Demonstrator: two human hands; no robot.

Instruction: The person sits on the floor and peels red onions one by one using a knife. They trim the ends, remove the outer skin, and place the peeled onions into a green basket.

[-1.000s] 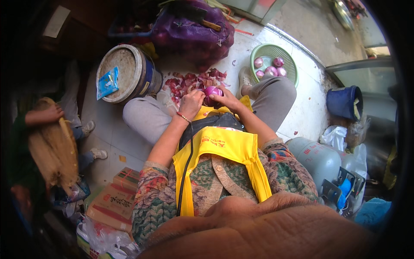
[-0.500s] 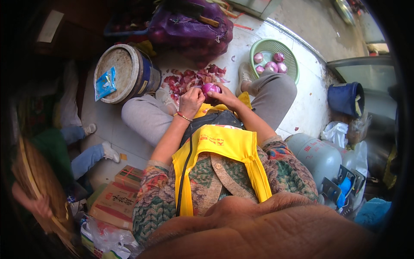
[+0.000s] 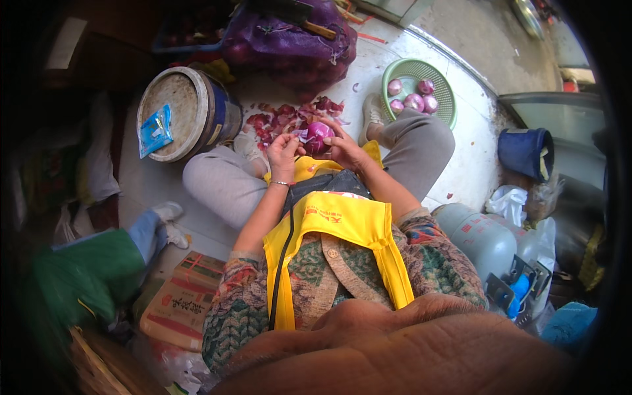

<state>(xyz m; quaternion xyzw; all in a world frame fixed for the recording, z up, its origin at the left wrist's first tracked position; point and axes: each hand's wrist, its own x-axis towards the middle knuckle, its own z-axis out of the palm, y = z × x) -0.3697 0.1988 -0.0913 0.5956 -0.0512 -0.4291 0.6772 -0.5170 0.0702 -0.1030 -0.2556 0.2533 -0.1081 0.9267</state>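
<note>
A red onion [image 3: 320, 134], purple and shiny, is held above my lap. My right hand [image 3: 347, 151] wraps round it from the right, thumb and fingers on its side. At its left side, my left hand [image 3: 283, 151] pinches a thin pale strip of onion skin [image 3: 301, 134] that reaches to the onion. Just beyond my hands, loose dark-red onion skins [image 3: 280, 120] lie scattered on the floor. Farther right, several peeled red onions [image 3: 413, 102] sit in a green plastic colander [image 3: 449, 99] by my knee.
A lidded bucket [image 3: 171, 125] bearing a blue packet [image 3: 155, 131] stands left. A purple mesh sack [image 3: 289, 49] of onions, with a wooden-handled blade [image 3: 318, 30] on top, is at the back. Right are a blue bucket [image 3: 523, 153] and grey gas cylinder [image 3: 469, 237]. Another person [image 3: 99, 270] is at left.
My left hand has turned and drawn slightly left, and the pale strip of skin now shows between it and the onion. The person at left has shifted, and the round woven tray is lower.
</note>
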